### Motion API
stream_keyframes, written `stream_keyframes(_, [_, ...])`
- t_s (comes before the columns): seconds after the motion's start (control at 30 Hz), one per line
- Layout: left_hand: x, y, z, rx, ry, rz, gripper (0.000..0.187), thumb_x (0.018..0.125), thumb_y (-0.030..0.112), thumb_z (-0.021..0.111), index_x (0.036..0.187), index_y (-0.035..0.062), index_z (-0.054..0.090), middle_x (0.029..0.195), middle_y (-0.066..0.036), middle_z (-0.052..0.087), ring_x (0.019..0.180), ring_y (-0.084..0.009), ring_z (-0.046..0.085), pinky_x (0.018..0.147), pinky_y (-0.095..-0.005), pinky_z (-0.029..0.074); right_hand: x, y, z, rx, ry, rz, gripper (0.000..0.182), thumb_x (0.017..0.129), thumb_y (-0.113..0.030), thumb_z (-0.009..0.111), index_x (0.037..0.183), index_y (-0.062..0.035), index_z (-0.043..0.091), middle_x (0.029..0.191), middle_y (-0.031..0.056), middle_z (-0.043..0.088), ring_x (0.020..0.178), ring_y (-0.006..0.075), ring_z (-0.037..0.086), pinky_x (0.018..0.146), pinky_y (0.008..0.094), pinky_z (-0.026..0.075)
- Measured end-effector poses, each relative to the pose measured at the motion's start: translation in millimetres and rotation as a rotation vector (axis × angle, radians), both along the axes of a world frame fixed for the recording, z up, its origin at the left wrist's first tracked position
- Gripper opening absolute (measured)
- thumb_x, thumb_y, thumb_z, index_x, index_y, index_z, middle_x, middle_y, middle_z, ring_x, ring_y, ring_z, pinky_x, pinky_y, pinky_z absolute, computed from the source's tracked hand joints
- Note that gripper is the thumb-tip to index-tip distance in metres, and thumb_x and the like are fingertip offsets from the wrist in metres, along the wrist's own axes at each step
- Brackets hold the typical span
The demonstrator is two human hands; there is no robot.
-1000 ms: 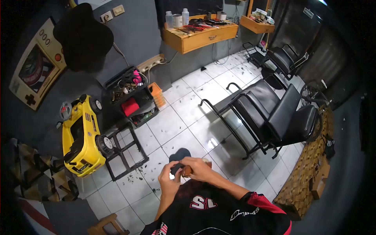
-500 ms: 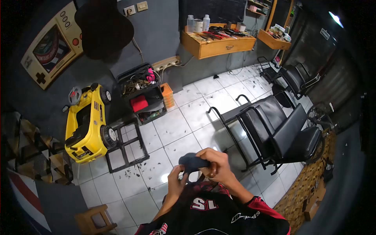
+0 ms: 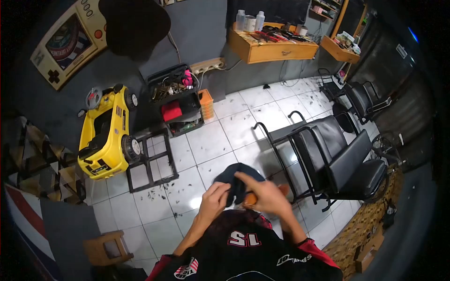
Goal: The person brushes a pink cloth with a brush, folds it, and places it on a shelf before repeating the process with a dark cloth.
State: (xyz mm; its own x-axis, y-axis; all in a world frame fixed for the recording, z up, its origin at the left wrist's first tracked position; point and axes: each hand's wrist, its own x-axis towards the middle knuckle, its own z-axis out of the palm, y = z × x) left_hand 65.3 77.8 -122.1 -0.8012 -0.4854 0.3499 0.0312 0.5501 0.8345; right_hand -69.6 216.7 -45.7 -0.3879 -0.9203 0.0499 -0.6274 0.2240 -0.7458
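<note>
A dark blue, soft-looking item, perhaps a cap or folded cloth, is up in front of my chest. My left hand pinches its left edge between thumb and fingers. My right hand is at its right side, index finger stretched over the dark material. Closed in that hand is an orange-brown, wooden-looking object; part of it shows below the fingers, and its kind is hidden.
Black reclining chairs stand at right. A yellow toy car, a black metal frame and a tool cart are at left. An orange drawer shelf holds bottles and tools. A wooden stool sits lower left. Hair clippings lie on the tiles.
The dark item has risen slightly and spread wider. My right hand has turned, its index finger now extended, and more of the orange-brown object shows. The view has shifted a little.
</note>
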Motion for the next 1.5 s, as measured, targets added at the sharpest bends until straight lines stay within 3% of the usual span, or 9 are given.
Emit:
stream_keyframes(0.13, [-1.5, -2.2, 12.3, -0.057, 0.042, -0.114, 0.032, 0.075, 0.004, 0.07, 0.104, 0.0005, 0.057, 0.093, -0.014, 0.059, 0.077, -0.0306, 0.061, 0.064, -0.0337, 0.05, 8.8, -9.4, -30.6, -0.078, -0.211, -0.071, 0.037, 0.063, -0.008, 0.073, 0.097, -0.0012, 0.061, 0.054, 0.0088, 0.048, 0.047, 0.0172, 0.044, 0.047, 0.0293, 0.037])
stream_keyframes(0.2, [5.1, -1.1, 15.0, 0.106, -0.01, -0.089, 0.046, 0.073, 0.009, 0.074, 0.113, 0.0019, 0.053, 0.101, -0.015, 0.06, 0.082, -0.0314, 0.062, 0.069, -0.0348, 0.051, 3.4, -6.8, -21.6, -0.081, -0.109, -0.087, 0.034, 0.065, -0.007, 0.068, 0.098, -0.0008, 0.058, 0.073, 0.0184, 0.059, 0.065, 0.0332, 0.059, 0.059, 0.0344, 0.045])
stream_keyframes(0.23, [12.5, -5.5, 1.5, 0.142, -0.138, -0.131, 0.057, 0.072, 0.013, 0.076, 0.121, 0.0048, 0.047, 0.108, -0.017, 0.06, 0.091, -0.0315, 0.062, 0.075, -0.0354, 0.051, -0.7, -6.1, -17.5, -0.21, -0.137, -0.103, 0.034, 0.063, -0.007, 0.073, 0.094, -0.0007, 0.061, 0.057, 0.0049, 0.049, 0.048, 0.0109, 0.044, 0.047, 0.0254, 0.036])
stream_keyframes(0.27, [15.4, -6.2, -8.8, 0.187, -0.213, -0.106, 0.049, 0.072, 0.004, 0.072, 0.117, 0.005, 0.052, 0.104, -0.017, 0.06, 0.094, -0.0314, 0.061, 0.077, -0.0351, 0.05, -5.8, 0.4, -9.8, -0.164, -0.15, -0.109, 0.033, 0.068, -0.005, 0.068, 0.099, -0.0016, 0.059, 0.074, 0.015, 0.06, 0.063, 0.0237, 0.06, 0.059, 0.0312, 0.046])
stream_keyframes(0.57, [87.3, -50.9, -90.6, 0.105, -0.284, 0.322, 0.02, 0.076, -0.005, 0.059, 0.095, 0.0005, 0.064, 0.084, -0.013, 0.065, 0.078, -0.0258, 0.065, 0.071, -0.031, 0.049, -37.6, 18.8, -20.6, -0.39, -0.208, -0.747, 0.013, 0.081, -0.005, 0.065, 0.091, 0.0003, 0.059, 0.074, 0.0007, 0.056, 0.07, 0.0067, 0.05, 0.063, 0.0209, 0.042])
stream_keyframes(0.8, [89.2, -48.4, -81.4, 0.991, -0.069, 0.471, 0.015, 0.082, 0.001, 0.063, 0.096, -0.0023, 0.064, 0.086, -0.008, 0.066, 0.078, -0.01, 0.06, 0.068, -0.0208, 0.047, -48.2, 16.8, -49.0, -0.488, -0.111, -0.916, 0.013, 0.083, -0.008, 0.065, 0.088, 0.0003, 0.056, 0.077, 0.0004, 0.055, 0.069, 0.0049, 0.048, 0.059, 0.0193, 0.038])
stream_keyframes(0.97, [56.3, -39.0, -45.4, 0.688, -0.177, 0.19, 0.016, 0.083, 0.003, 0.065, 0.096, -0.0051, 0.064, 0.085, -0.005, 0.065, 0.075, -0.0068, 0.058, 0.063, -0.0197, 0.045, -31.2, 7.9, -54.4, -0.399, -0.347, -0.915, 0.018, 0.087, -0.016, 0.063, 0.083, -0.0006, 0.055, 0.067, -0.0002, 0.05, 0.061, 0.0043, 0.047, 0.053, 0.02, 0.036])
stream_keyframes(1.23, [17.2, -19.2, -10.3, 1.065, -0.109, 0.009, 0.021, 0.089, 0.012, 0.059, 0.1, -0.0058, 0.062, 0.085, -0.002, 0.063, 0.076, -0.0058, 0.055, 0.068, -0.0202, 0.045, -11.7, -11.2, -74.1, -0.388, -0.115, -0.662, 0.018, 0.08, -0.009, 0.069, 0.091, 0.0027, 0.062, 0.064, 0.0022, 0.051, 0.056, 0.007, 0.043, 0.051, 0.0219, 0.034])
stream_keyframes(1.5, [96.0, -100.5, -51.5, 0.208, -0.268, 0.646, 0.026, 0.086, 0.023, 0.06, 0.092, -0.0027, 0.062, 0.075, -0.011, 0.063, 0.069, -0.0145, 0.056, 0.065, -0.0295, 0.045, -50.4, 5.4, -76.4, -0.397, 0.021, -0.863, 0.016, 0.083, -0.012, 0.067, 0.088, 0.0017, 0.061, 0.058, -0.0009, 0.044, 0.055, 0.0045, 0.038, 0.048, 0.022, 0.031])
